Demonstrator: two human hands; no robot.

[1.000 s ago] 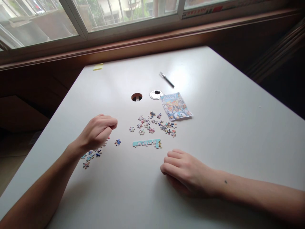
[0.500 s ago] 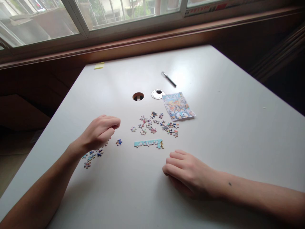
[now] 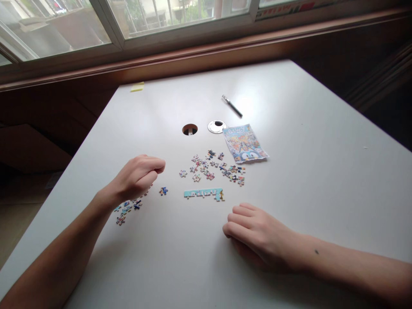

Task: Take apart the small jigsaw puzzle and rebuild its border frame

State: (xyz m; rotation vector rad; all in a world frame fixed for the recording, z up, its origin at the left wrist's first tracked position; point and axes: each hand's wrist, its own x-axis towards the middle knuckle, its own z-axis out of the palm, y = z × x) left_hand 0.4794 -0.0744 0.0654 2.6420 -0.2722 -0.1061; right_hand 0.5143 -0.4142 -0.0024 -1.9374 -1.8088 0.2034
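A pale grey desk (image 3: 305, 171) carries multicoloured jigsaw pieces (image 3: 212, 167), flecked pink, blue and white. A joined strip of pieces (image 3: 203, 194) is light turquoise. The picture card (image 3: 244, 143) shows blue, orange and yellow cartoon artwork. Toward the far edge lie a black-and-silver pen (image 3: 231, 106) and a yellow note (image 3: 137, 87).

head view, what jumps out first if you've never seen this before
Small colourful puzzle pieces lie scattered mid-table, with a joined pale blue strip just in front of them and a picture sheet behind to the right. The left hand is curled over a second cluster of pieces, while the right hand rests loosely closed on the white table.
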